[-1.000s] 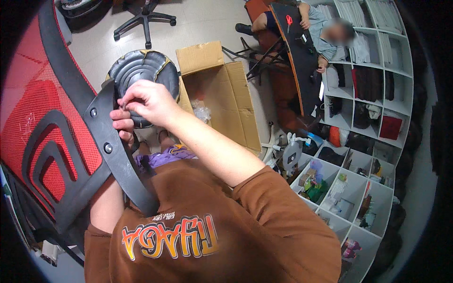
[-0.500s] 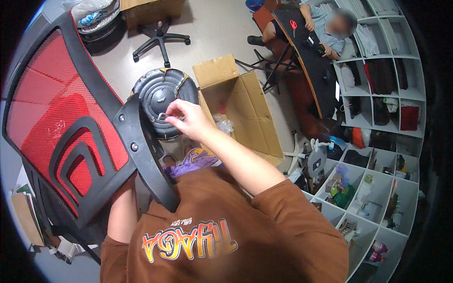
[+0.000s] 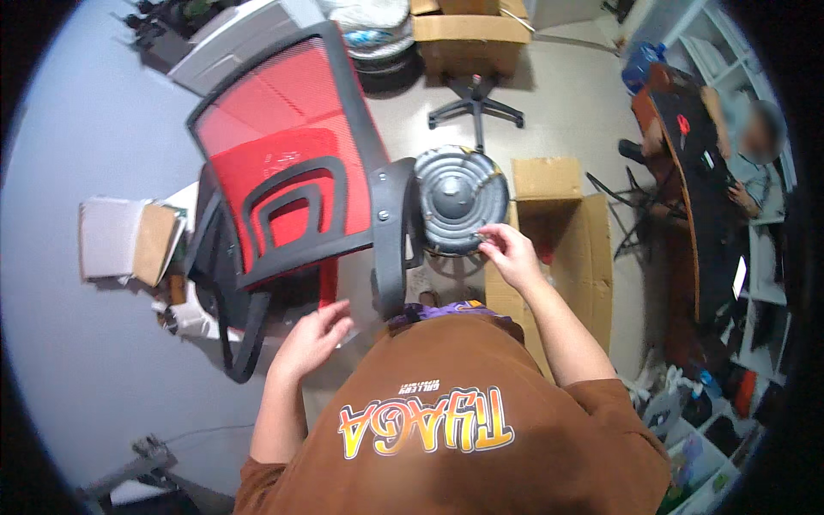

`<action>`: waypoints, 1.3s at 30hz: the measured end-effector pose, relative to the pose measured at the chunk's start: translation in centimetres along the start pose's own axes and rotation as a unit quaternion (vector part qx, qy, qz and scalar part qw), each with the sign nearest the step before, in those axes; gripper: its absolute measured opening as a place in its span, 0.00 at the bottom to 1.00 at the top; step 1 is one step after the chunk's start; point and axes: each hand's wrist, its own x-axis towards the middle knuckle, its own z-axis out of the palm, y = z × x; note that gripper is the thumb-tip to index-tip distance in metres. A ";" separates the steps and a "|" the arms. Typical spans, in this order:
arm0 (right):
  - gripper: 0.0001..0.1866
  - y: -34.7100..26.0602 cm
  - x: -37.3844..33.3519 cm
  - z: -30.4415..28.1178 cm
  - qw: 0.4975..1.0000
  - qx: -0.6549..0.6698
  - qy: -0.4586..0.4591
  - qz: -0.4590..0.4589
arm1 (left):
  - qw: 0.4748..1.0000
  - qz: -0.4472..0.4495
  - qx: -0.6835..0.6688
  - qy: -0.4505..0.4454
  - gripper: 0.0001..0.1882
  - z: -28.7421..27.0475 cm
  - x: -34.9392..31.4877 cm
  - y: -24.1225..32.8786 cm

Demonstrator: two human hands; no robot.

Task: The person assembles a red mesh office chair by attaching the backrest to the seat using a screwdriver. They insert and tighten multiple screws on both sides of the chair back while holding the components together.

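Large yellow-and-orange lettering, outlined in white and black, spans the person's brown shirt, with smaller pale lettering next to it. The red mesh chair back bears small whitish marks, too faint to read.

The left hand has its fingers loosely parted and gripping nothing; they lie just beside a red strip below the chair back, though contact cannot be told. On the right hand, thumb and forefinger pinch a small metallic-looking piece, too small to identify, in front of the near edge of a worn, round black stool top.

The chair back, in its black frame, is tilted ahead of the left fingers and left of the right ones; its black armrest stands between the hands. An open cardboard box sits on the floor beside the right hand.
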 end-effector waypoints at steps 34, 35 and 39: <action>0.09 2.2 -7.0 -2.4 0.993 0.069 0.066 0.068 | 0.411 0.535 -0.492 -0.551 0.25 9.2 -10.9 20.2; 0.10 2.0 -6.4 -1.8 0.995 0.066 0.067 0.029 | 0.393 0.523 -0.523 -0.547 0.29 9.1 -11.1 19.5; 0.11 -1.7 -3.0 -0.2 0.994 0.056 0.089 -0.013 | 0.382 0.438 -0.538 -0.611 0.42 6.4 -12.5 15.7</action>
